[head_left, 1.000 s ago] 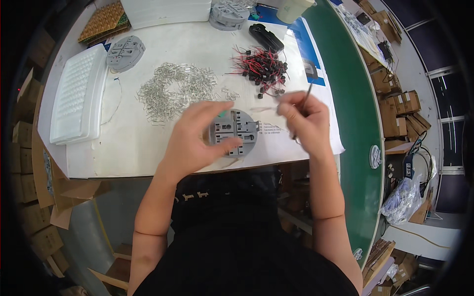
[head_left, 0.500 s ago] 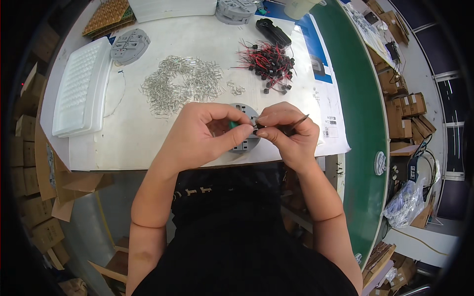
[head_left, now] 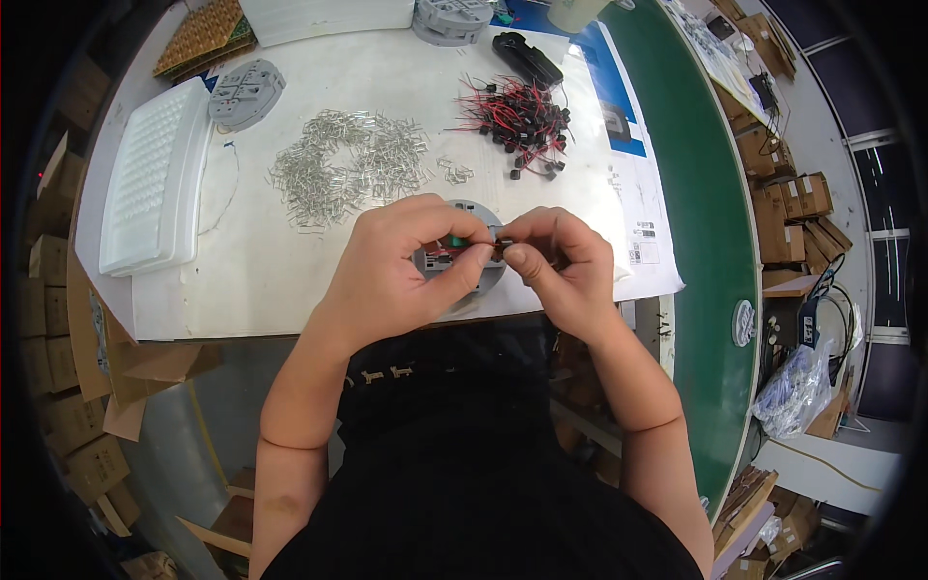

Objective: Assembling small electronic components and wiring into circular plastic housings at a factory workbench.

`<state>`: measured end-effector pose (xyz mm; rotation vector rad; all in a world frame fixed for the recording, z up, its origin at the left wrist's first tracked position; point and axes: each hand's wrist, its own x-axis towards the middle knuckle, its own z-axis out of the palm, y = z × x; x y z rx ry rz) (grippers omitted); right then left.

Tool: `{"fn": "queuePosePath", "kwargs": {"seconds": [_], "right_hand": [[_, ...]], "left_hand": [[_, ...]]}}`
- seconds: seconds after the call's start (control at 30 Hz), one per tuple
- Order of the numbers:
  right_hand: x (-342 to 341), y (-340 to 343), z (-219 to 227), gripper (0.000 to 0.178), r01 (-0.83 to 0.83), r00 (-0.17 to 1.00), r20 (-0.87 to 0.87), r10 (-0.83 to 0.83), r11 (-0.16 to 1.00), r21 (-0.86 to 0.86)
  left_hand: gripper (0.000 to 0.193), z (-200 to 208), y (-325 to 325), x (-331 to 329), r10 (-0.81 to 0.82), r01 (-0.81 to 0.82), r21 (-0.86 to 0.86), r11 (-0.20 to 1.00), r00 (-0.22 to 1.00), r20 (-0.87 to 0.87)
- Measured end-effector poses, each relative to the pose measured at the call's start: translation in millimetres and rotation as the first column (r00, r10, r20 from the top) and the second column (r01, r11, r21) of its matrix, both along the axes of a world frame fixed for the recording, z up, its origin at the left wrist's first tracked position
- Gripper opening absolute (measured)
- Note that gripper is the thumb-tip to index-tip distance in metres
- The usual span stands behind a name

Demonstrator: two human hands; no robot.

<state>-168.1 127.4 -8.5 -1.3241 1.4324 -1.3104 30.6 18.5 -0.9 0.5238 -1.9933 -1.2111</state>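
My left hand (head_left: 396, 266) is closed, thumb and forefinger pinched together at a small green piece (head_left: 455, 242) that shows only in part. Thin red wires run under its fingers. My right hand (head_left: 570, 266) pinches a small black part (head_left: 503, 244) between thumb and forefinger. The fingertips of both hands nearly meet around it, so its exact shape is hidden. Below them on the table lies a round grey fixture (head_left: 491, 275) with slots, partly covered by my hands.
A heap of small silvery metal pins (head_left: 338, 169) lies behind my left hand. Farther right are a pile of black parts with red wires (head_left: 527, 116) and a black device (head_left: 527, 58). Grey fixtures (head_left: 246, 94) and a white foam tray (head_left: 150, 184) stand at the left.
A dark pointed tool that stuck out past my right fingers no longer shows. My right fingers are more spread out, and red wires now show under my left fingers.
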Motion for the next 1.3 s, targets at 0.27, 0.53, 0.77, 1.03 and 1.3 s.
{"fn": "queuePosePath", "kwargs": {"seconds": [0.27,0.53,0.77,1.03,1.3], "right_hand": [[14.1,2.4,-4.9,0.016,0.029,0.965,0.262,0.021,0.982,-0.184],[-13.6,-3.0,11.2,0.021,-0.113,0.811,-0.584,0.016,0.985,-0.131],[1.7,-5.8,11.6,0.012,-0.149,0.362,-0.915,0.175,0.980,0.129],[3.9,-17.2,19.2,0.006,-0.263,0.270,-0.930,0.248,0.949,0.177],[-26.6,-13.0,-3.1,0.037,0.106,0.994,-0.004,-0.106,0.991,0.088]], "left_hand": [[0.011,-9.5,9.2,-1.1,-0.029,0.064,0.315,0.947,0.993,-0.114],[0.011,-19.9,14.7,3.7,0.129,-0.137,0.024,0.990,0.966,0.223],[0.018,-43.1,22.2,-6.3,0.280,-0.175,-0.362,0.916,0.924,0.261],[0.023,-55.6,22.2,-14.1,0.305,-0.279,-0.250,0.927,0.950,0.068],[0.021,-60.9,18.8,-17.1,0.271,-0.247,-0.184,0.952,0.955,0.121]]}}
